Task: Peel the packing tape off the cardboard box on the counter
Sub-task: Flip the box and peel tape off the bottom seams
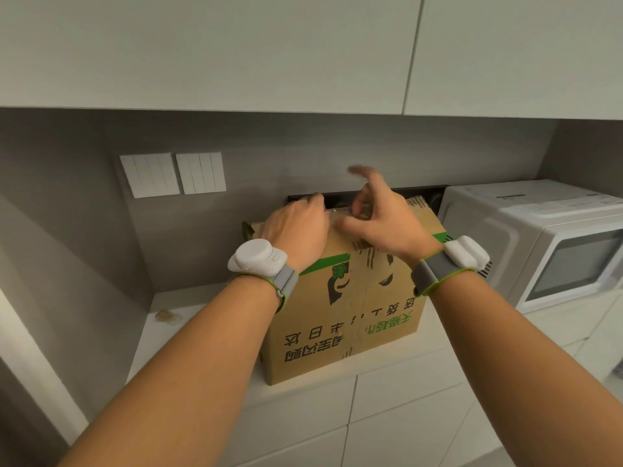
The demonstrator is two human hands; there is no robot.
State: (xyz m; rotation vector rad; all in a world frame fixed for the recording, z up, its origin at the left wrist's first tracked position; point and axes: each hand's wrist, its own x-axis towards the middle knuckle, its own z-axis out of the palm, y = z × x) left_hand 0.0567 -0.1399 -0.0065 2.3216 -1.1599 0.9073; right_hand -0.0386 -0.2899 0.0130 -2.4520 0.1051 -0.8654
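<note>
Cardboard box (340, 318) stands on the white tabletop (188, 318), printed side facing the camera, just left of a white microwave (553, 244). Left hand (296, 230) rests on the box's top edge, fingers curled over the far side; whether they grip anything cannot be told. Right hand (377, 214) sits above the top, thumb and a finger pinching clear packing tape (344, 212), the other fingers raised and blurred. Both wrists carry white banded devices.

A pale counter (202, 335) carries a cardboard box (340, 318) in the middle; a white microwave (539, 244) stands right; a small crumpled scrap (167, 315) lies left.
</note>
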